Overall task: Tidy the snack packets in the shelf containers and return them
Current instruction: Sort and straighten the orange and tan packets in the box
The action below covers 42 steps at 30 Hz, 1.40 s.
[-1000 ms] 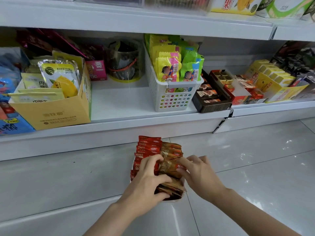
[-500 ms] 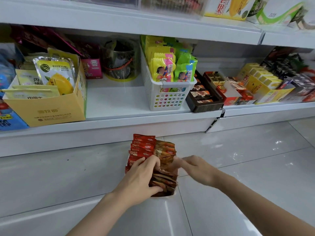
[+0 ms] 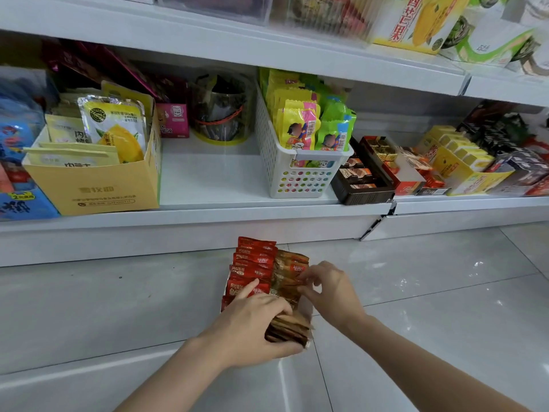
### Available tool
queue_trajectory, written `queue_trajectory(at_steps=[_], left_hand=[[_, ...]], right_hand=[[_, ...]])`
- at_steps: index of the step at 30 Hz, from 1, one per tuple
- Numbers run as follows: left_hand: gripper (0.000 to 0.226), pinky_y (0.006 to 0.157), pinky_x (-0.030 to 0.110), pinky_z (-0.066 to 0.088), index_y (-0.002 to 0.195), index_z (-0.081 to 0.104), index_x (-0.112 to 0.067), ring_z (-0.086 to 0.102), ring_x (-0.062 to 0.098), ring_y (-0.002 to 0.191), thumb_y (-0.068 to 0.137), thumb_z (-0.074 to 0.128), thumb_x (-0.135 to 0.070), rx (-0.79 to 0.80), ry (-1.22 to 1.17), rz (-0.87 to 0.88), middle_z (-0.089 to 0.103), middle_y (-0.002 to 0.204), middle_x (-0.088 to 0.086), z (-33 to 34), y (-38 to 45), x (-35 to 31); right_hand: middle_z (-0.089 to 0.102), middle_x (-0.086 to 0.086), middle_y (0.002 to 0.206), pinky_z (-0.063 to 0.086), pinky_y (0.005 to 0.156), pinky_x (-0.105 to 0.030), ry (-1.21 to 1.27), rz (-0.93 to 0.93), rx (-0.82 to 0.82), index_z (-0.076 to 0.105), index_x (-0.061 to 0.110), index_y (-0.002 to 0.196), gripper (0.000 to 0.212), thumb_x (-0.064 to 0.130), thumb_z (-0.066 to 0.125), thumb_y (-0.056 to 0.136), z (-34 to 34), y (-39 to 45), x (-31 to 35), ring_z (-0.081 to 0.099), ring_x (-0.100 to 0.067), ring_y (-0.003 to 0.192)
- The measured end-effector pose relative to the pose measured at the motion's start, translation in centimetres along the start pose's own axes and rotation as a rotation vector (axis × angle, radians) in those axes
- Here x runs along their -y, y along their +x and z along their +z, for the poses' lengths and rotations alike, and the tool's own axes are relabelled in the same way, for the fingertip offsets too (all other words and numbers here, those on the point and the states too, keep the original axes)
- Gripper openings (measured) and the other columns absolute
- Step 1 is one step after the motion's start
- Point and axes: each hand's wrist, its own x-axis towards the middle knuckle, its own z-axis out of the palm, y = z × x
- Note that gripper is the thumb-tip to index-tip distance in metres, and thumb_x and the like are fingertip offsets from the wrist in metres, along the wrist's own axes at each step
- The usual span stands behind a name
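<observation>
Red packets (image 3: 252, 263) and brown packets (image 3: 289, 275) stand in a container on the floor (image 3: 118, 307) below the shelf (image 3: 208, 179). Left hand (image 3: 255, 325) grips the near brown stack; right hand (image 3: 329, 288) pinches one packet. Square edges gently, keeping rows separate.

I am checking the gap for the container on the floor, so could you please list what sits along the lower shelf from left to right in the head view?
Blue snack bags → yellow cardboard box of mango packets → pink carton → clear round tub → white perforated plastic basket → dark brown tray of chocolates → yellow display box.
</observation>
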Motion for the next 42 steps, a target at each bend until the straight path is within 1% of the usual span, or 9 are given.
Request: queue_trajectory(at_steps=[3, 6, 9, 13, 16, 20, 24, 29, 42], left_hand=[[0.061, 0.119, 0.017, -0.005, 0.098, 0.059, -0.029, 0.050, -0.005, 0.104, 0.087, 0.026, -0.079, -0.010, 0.013, 0.003, 0.057, 0.097, -0.021, -0.5, 0.5, -0.9], [0.050, 0.104, 0.020, 0.033, 0.096, 0.061, -0.022, 0.050, 0.004, 0.098, 0.098, 0.032, -0.064, -0.014, 0.048, -0.003, 0.059, 0.096, -0.013, -0.7, 1.0, -1.1], [0.041, 0.082, 0.031, 0.047, 0.094, 0.060, -0.025, 0.055, 0.010, 0.095, 0.100, 0.037, -0.058, 0.018, 0.015, -0.057, 0.061, 0.100, -0.011, -1.0, 1.2, -1.0], [0.042, 0.064, 0.025, 0.044, 0.086, 0.055, -0.032, 0.059, 0.001, 0.073, 0.096, 0.032, -0.066, -0.009, -0.222, -0.205, 0.066, 0.084, -0.014, -0.8, 1.2, -0.5], [0.062, 0.076, 0.026, 0.046, 0.110, 0.047, -0.041, 0.061, -0.005, 0.082, 0.081, 0.014, -0.084, -0.030, -0.411, -0.354, 0.072, 0.096, -0.018, -0.6, 1.3, -0.1], [0.085, 0.091, 0.033, 0.042, 0.123, 0.043, -0.050, 0.058, 0.006, 0.105, 0.067, 0.002, -0.098, -0.018, -0.528, -0.406, 0.068, 0.109, -0.017, -1.1, 1.4, -0.1], [0.063, 0.096, 0.045, 0.050, 0.123, 0.042, -0.056, 0.066, 0.008, 0.102, 0.075, 0.023, -0.093, 0.089, -0.554, -0.310, 0.070, 0.108, -0.015, -1.4, 1.1, -0.4], [0.033, 0.104, 0.041, 0.047, 0.129, 0.036, -0.064, 0.061, -0.001, 0.114, 0.097, 0.045, -0.059, 0.141, -0.619, -0.263, 0.065, 0.119, -0.031, -1.2, 0.3, 0.4], [0.047, 0.113, 0.039, 0.039, 0.136, 0.013, -0.074, 0.049, 0.000, 0.129, 0.103, 0.036, -0.050, 0.069, -0.665, -0.235, 0.049, 0.141, -0.029, -0.8, 0.5, 0.2]], right_hand=[[0.061, 0.000, 0.105, 0.045, 0.092, -0.034, -0.096, 0.016, 0.049, 0.075, 0.020, 0.106, 0.019, 0.027, 0.071, 0.089, 1.0, -0.3, 0.2, 0.054, -0.018, 0.103], [0.061, 0.001, 0.102, 0.046, 0.088, -0.028, 0.015, 0.030, -0.022, 0.074, 0.016, 0.093, 0.008, 0.023, 0.070, 0.091, 0.8, -0.4, 0.5, 0.055, -0.016, 0.098], [0.069, 0.000, 0.086, 0.047, 0.068, -0.011, 0.383, 0.219, -0.150, 0.060, 0.013, 0.084, 0.016, 0.022, 0.064, 0.096, -1.6, -0.4, 0.5, 0.066, -0.018, 0.083], [0.077, -0.012, 0.080, 0.058, 0.061, -0.021, 0.910, 0.352, -0.214, 0.059, 0.001, 0.097, 0.014, 0.014, 0.063, 0.096, -6.0, -1.0, 0.6, 0.076, -0.021, 0.077], [0.078, -0.009, 0.082, 0.059, 0.062, -0.024, 0.922, 0.325, -0.167, 0.065, 0.010, 0.103, 0.010, 0.015, 0.064, 0.095, -7.2, -1.8, 0.5, 0.076, -0.019, 0.080], [0.078, -0.009, 0.089, 0.062, 0.074, -0.036, 0.947, 0.345, -0.083, 0.069, 0.011, 0.107, 0.017, 0.018, 0.067, 0.092, -6.7, -2.1, 0.7, 0.076, -0.023, 0.087], [0.078, -0.011, 0.093, 0.062, 0.068, -0.031, 1.066, 0.390, -0.044, 0.072, 0.009, 0.103, 0.022, 0.020, 0.072, 0.084, -6.3, -2.0, 1.6, 0.076, -0.025, 0.088], [0.077, -0.012, 0.094, 0.059, 0.064, -0.025, 1.135, 0.433, 0.008, 0.075, 0.008, 0.100, 0.018, 0.020, 0.068, 0.088, -5.9, -2.0, 1.8, 0.076, -0.023, 0.087], [0.076, -0.014, 0.092, 0.060, 0.058, -0.030, 1.050, 0.496, -0.159, 0.051, 0.006, 0.089, 0.023, 0.015, 0.072, 0.088, -4.3, -1.7, 2.4, 0.076, -0.022, 0.082]])
